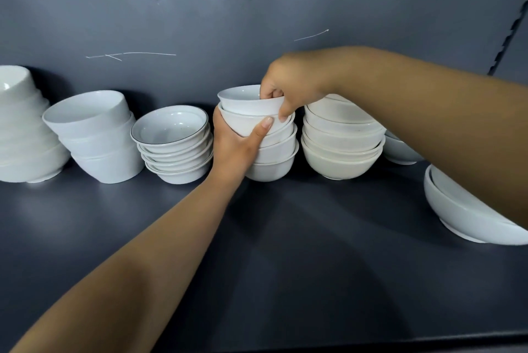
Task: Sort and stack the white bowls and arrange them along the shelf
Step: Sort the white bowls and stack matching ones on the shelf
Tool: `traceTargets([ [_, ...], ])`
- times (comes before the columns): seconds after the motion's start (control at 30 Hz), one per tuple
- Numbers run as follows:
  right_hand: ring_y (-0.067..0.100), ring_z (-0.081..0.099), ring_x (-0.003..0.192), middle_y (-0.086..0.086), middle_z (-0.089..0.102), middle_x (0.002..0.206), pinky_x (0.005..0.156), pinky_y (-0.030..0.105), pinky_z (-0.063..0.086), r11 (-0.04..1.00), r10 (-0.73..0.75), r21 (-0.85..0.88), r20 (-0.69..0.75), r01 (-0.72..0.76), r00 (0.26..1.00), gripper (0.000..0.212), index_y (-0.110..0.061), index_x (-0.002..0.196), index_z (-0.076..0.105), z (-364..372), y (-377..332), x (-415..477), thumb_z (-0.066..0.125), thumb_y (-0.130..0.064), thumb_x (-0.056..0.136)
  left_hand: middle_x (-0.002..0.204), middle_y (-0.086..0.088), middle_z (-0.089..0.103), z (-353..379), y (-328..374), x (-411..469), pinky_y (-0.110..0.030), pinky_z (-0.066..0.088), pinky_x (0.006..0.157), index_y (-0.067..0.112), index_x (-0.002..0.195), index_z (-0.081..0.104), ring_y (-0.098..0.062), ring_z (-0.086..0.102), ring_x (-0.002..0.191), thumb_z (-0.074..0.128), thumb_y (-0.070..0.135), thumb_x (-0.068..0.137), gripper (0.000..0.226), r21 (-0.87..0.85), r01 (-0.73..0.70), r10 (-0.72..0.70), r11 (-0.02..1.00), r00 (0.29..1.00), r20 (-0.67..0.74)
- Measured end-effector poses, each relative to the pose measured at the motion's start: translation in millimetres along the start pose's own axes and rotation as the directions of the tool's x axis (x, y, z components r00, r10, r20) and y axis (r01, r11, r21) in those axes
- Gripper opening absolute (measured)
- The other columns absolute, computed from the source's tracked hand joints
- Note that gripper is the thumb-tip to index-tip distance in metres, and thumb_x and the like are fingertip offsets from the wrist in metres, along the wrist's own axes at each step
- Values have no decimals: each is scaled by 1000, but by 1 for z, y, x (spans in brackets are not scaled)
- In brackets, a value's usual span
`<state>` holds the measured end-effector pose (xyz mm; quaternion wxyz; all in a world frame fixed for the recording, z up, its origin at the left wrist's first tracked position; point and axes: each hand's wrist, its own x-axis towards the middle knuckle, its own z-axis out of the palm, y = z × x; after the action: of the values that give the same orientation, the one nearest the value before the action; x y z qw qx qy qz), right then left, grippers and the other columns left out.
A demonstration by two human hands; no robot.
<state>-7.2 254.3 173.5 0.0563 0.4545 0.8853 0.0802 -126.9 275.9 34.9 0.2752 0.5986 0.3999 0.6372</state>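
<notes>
A stack of several small white bowls (274, 152) stands at the back middle of the dark shelf (285, 252). My left hand (237, 144) wraps around the stack's left side, thumb across its upper bowls. My right hand (288, 86) pinches the rim of the top bowl (243, 99), fingers inside and thumb outside; that bowl sits tilted on the stack. To the right is a stack of wider cream bowls (340, 149). To the left stand a stack of dark-rimmed bowls (174, 146), a leaning stack of deep bowls (97, 138) and a tall stack (23, 129) at the far left.
Two large shallow bowls (468, 209) lie nested at the right edge, partly hidden by my right forearm. Another bowl (400, 149) sits behind the cream stack. The shelf's back wall (228, 24) is dark and scratched. A slotted upright (508, 38) runs at the far right.
</notes>
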Motion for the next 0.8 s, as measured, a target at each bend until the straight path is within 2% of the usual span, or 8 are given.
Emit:
traceTargets([
  [0.13, 18, 42, 74, -1, 54, 77, 54, 18, 28, 999, -6, -31, 21, 7, 1000, 19, -10, 100, 62, 0, -1, 1, 65, -16, 82, 120, 5, 49, 0, 1, 3, 2, 36, 80, 10, 127, 36, -3, 50, 106, 62, 60, 51, 94, 38, -6, 5, 999, 999, 36],
  [0.23, 17, 42, 75, -8, 48, 70, 53, 18, 27, 996, -11, -83, 34, 14, 999, 19, -11, 103, 61, 1, -3, 1, 62, -15, 85, 123, 6, 47, -8, 3, 8, 1, 35, 84, 11, 130, 34, -4, 48, 110, 62, 60, 52, 96, 32, 8, -12, 999, 993, 114],
  [0.3, 17, 42, 77, -6, 48, 72, 55, 26, 29, 995, -10, -96, 37, 14, 999, 18, -12, 104, 60, 2, -4, -1, 60, -15, 86, 133, 6, 45, -16, -1, 8, -6, 37, 93, 16, 134, 29, -4, 46, 119, 68, 54, 57, 94, 27, 17, -22, 1000, 978, 205],
  [0.4, 17, 43, 81, 0, 54, 87, 66, 26, 29, 995, -6, -97, 32, 9, 999, 18, -12, 105, 59, 3, -4, -4, 59, -14, 87, 150, 6, 26, -21, -8, 0, -16, 32, 105, 18, 146, 6, -5, 29, 135, 78, 46, 57, 118, 68, 41, -59, 997, 959, 277],
  [0.47, 18, 43, 82, 0, 52, 86, 68, 25, 28, 995, 5, -102, 32, -1, 999, 17, -11, 105, 59, 2, -3, -6, 58, -14, 88, 151, 4, 26, -21, -12, -1, -32, 30, 112, 20, 147, 6, -9, 28, 137, 80, 50, 54, 123, 70, 34, -51, 997, 966, 253],
  [0.5, 18, 42, 82, -1, 51, 86, 68, 25, 27, 994, 16, -110, 34, -12, 999, 17, -10, 105, 58, 2, -4, -6, 57, -14, 88, 149, 4, 30, -21, -12, 0, -36, 32, 111, 20, 146, 10, -9, 31, 136, 80, 51, 53, 121, 58, 33, -47, 998, 968, 246],
  [0.63, 20, 43, 83, 9, 58, 96, 66, 28, 28, 990, 52, -131, 39, -46, 998, 20, -4, 107, 57, 1, -3, -8, 57, -14, 89, 140, 8, 43, -20, -11, 2, -24, 38, 104, 21, 142, 23, -3, 42, 127, 80, 46, 53, 109, 5, 49, -49, 999, 965, 257],
  [0.8, 20, 48, 85, 6, 63, 100, 72, 29, 37, 996, 82, -30, 45, -81, 996, 19, -10, 106, 60, 2, -3, -7, 59, -12, 87, 135, 12, 46, -18, -12, -2, -6, 40, 89, 22, 140, 28, 5, 45, 120, 78, 35, 66, 90, -51, 83, -66, 995, 957, 282],
])
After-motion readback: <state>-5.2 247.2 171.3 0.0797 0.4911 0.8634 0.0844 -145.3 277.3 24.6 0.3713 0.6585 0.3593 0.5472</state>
